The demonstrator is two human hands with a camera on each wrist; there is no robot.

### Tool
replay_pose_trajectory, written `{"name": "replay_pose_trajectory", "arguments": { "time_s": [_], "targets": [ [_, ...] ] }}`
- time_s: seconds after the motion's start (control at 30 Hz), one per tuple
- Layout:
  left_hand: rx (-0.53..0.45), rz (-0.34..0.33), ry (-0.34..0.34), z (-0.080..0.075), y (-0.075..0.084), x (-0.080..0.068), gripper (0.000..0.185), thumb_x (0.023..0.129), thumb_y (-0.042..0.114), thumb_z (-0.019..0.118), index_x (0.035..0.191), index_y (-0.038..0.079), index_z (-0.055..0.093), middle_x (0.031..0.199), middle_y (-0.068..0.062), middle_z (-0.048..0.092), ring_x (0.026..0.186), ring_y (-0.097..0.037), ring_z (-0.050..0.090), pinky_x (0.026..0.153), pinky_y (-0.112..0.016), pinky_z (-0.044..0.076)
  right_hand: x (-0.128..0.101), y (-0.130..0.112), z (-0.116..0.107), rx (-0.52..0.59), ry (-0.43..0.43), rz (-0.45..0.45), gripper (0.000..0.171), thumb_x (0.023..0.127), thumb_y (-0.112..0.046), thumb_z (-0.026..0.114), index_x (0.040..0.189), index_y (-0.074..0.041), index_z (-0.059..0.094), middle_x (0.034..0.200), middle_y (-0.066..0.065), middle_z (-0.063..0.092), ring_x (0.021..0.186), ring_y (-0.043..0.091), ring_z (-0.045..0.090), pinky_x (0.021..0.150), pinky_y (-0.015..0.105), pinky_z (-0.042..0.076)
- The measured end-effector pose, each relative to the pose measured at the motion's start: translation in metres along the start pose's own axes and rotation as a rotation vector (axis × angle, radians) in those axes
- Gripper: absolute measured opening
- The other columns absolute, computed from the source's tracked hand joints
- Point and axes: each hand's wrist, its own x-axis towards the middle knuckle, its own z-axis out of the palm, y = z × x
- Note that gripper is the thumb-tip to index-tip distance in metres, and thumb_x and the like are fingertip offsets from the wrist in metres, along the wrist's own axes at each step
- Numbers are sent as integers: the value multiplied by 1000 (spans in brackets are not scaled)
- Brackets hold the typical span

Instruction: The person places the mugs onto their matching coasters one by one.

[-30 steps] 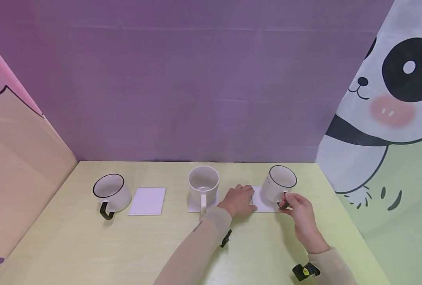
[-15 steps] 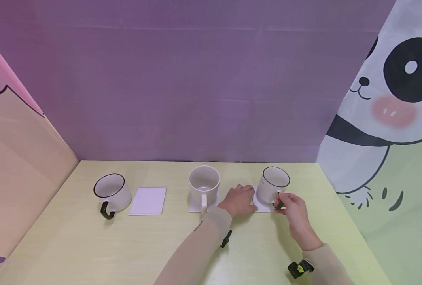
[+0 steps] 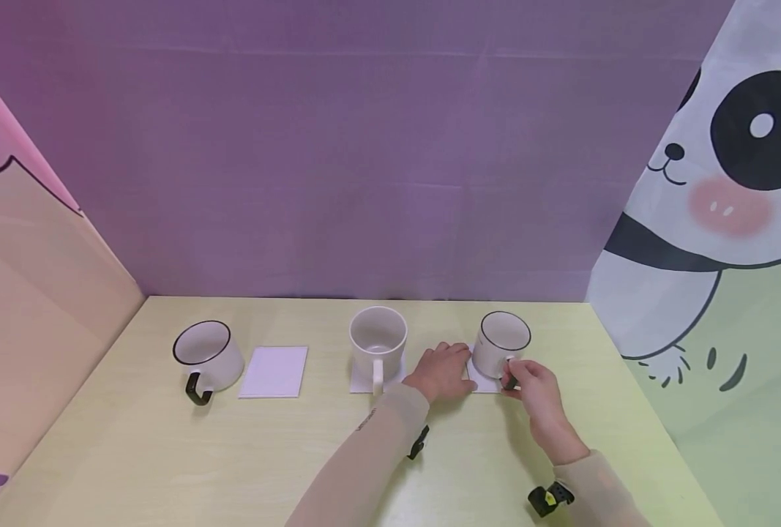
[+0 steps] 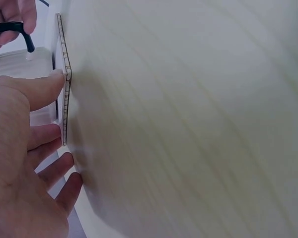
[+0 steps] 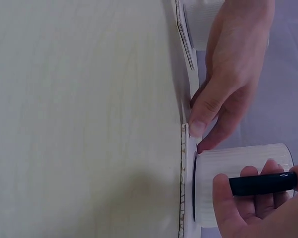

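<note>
Black-rimmed mug (image 3: 501, 345) sits on white coaster (image 3: 481, 381) at table's right, about 2 o'clock from table centre, black handle (image 5: 262, 183) facing the person. Right hand (image 3: 533, 388) pinches the handle: thumb and fingers curled round it, seen close in right wrist view, mug base down on coaster. Left hand (image 3: 441, 372) at 9 o'clock of that mug, fingers straight and relaxed, thumb tip (image 4: 49, 84) pressed against coaster edge, other fingertips on or beside the coaster; holds nothing. Left wrist view shows coaster's layered edge (image 4: 66, 84) right at the thumb.

Plain white mug (image 3: 378, 344) stands on second coaster (image 3: 359, 381) at table centre, just at 9 o'clock of the left hand, handle toward the person. Third coaster (image 3: 274, 372) lies bare further left, and second black-rimmed mug (image 3: 207, 357) stands directly on the pale yellow table (image 3: 166, 454) at 9 o'clock of it, black handle toward the person. Purple backdrop (image 3: 337, 161) behind, panda cloth (image 3: 713, 190) at right, pink-peach cloth (image 3: 28, 256) at left. Both sleeves beige; black wrist strap (image 3: 548, 498) on right arm.
</note>
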Motion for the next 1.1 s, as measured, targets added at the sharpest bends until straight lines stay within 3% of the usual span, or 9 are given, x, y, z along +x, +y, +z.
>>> {"name": "replay_pose_trajectory", "arguments": {
  "time_s": [0.3,0.5,0.7,0.87,1.1],
  "targets": [
    [4,-20,-11,-2,1,-3,56,94,45,68,141,14,59,148,3,53,131,-20,49,104,-37,45,-2,5,3,-39,-17,0,26,106,-11,46,101,12,58,79,4,59,79,12,57,80,35,58],
    [-45,-18,9,-9,7,-10,31,98,32,65,116,7,68,119,-4,62,111,-22,57,91,-35,53,-1,4,1,-96,-36,-6,28,107,-13,46,101,12,58,82,5,59,81,15,57,82,36,58],
    [-51,14,90,-26,12,-19,17,98,25,62,101,9,67,94,-2,60,88,-20,59,71,-35,54,-1,1,-4,-138,-60,-3,29,108,-13,45,103,13,57,85,8,59,82,18,58,82,35,58],
    [49,97,127,-46,17,-30,16,98,25,61,100,11,67,92,-1,61,84,-19,60,66,-33,53,-1,-2,-4,-139,-65,1,29,108,-12,45,103,13,58,85,9,59,83,18,57,83,36,58],
    [104,173,144,-74,21,-53,17,100,26,58,101,12,67,90,1,59,79,-16,57,62,-29,50,0,-1,-6,-149,-84,3,30,109,-15,45,102,11,58,88,9,59,86,19,56,83,37,58]
  ]
}}
